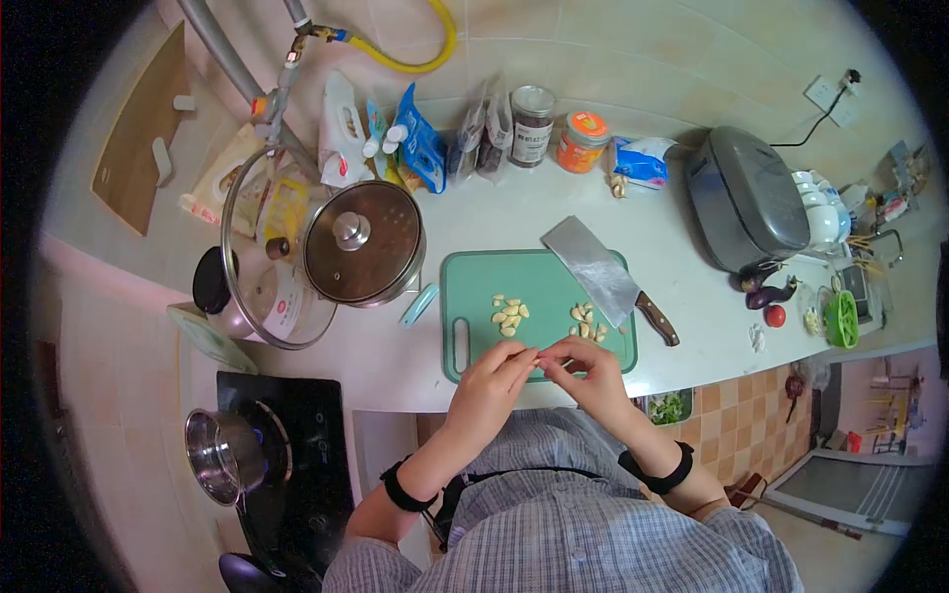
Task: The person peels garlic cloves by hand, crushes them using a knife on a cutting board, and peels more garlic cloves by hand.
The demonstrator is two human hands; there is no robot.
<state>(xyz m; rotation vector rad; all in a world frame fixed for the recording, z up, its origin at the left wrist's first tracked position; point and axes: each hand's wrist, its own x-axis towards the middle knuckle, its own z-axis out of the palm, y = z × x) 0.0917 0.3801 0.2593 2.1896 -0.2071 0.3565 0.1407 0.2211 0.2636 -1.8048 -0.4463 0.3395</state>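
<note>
My left hand (pixel 494 379) and my right hand (pixel 586 374) meet over the near edge of a green cutting board (pixel 539 277). Their fingertips pinch together on a small garlic clove (pixel 537 363), mostly covered by the fingers. On the board's left half lies a group of pale, smooth garlic cloves (pixel 510 318). Another group of garlic cloves (pixel 585 324), some with skin on, sits to the right, just beyond my right hand. A cleaver (pixel 598 267) rests across the board's upper right corner, its wooden handle off the board's right side.
Left of the board stand a lidded pot (pixel 364 242) and a peeler-like blue tool (pixel 420 304). A saucepan (pixel 225 457) is on the black cooktop (pixel 316 474). Bags and jars line the wall. A grey rice cooker (pixel 748 198), eggplants (pixel 769 295) and a tomato (pixel 775 316) are at right.
</note>
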